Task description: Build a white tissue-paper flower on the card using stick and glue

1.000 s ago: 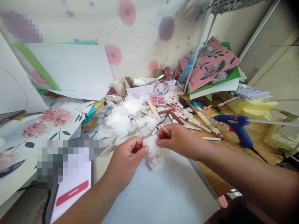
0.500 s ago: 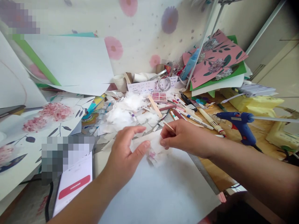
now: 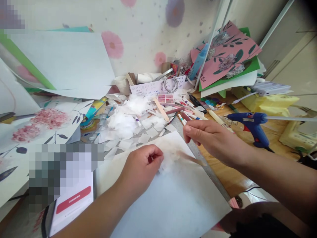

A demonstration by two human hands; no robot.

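My left hand (image 3: 143,165) is closed, with thumb and forefinger pinched on the edge of a piece of thin white tissue paper (image 3: 168,160). The tissue is smeared by motion above a large white sheet (image 3: 173,201). Over the sheet's right edge, my right hand (image 3: 206,137) has its fingers curled together; whatever they hold, if anything, is hidden. Below that hand a thin brown wooden stick (image 3: 190,158) shows blurred, apart from the fingers. Beyond the sheet lie torn white paper scraps (image 3: 125,143) and a fluffy white heap (image 3: 123,120).
A blue glue gun (image 3: 252,127) stands at the right. Behind the sheet are a flat wooden stick (image 3: 160,109), a pink palette (image 3: 165,99), markers and paper cups (image 3: 122,85). A phone (image 3: 74,195) lies at the left, beside flower pictures (image 3: 49,120).
My right hand has moved right, away from the tissue, and the stick once between its fingers now shows below it. My left hand's spread fingers have closed on the tissue. The view has shifted slightly.
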